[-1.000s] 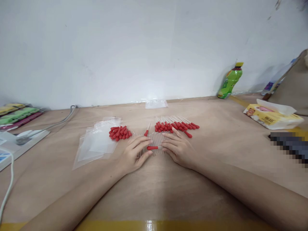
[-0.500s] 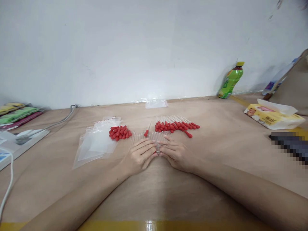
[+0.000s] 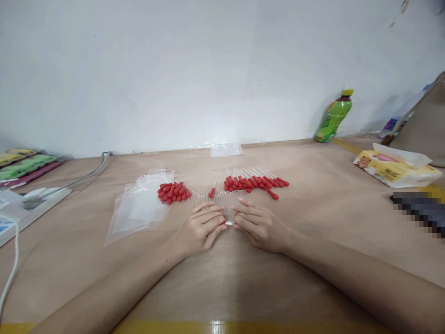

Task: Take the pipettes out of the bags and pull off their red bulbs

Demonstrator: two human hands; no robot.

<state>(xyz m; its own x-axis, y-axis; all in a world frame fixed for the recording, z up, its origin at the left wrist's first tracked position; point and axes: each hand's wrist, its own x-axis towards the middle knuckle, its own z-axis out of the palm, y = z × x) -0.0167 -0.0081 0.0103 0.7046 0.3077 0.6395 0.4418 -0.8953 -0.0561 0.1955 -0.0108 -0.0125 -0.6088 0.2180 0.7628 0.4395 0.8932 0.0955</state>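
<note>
My left hand (image 3: pixel 201 228) and my right hand (image 3: pixel 257 225) meet at the table's middle, fingertips pinching the two ends of one clear dropper tube (image 3: pixel 229 222); a red bulb end shows faintly by the left fingertips. Just beyond my fingers lies a row of bare clear glass tubes (image 3: pixel 222 200). A loose heap of red rubber bulbs (image 3: pixel 173 191) sits to the left of that row. One finished dropper (image 3: pixel 212 190) lies apart. Further right is a row of finished droppers with red bulbs (image 3: pixel 255 181).
Clear zip bags (image 3: pixel 141 206) lie left of the bulbs, another bag (image 3: pixel 225 150) by the wall. A green bottle (image 3: pixel 333 118) and a tissue pack (image 3: pixel 396 169) stand at the right. Cables (image 3: pixel 86 174) and coloured packets (image 3: pixel 24 164) are at the left.
A second ago a red-bulbed dropper lay between my open fingers. Both hands have since drawn slightly nearer to me and closed their fingertips on its two ends.
</note>
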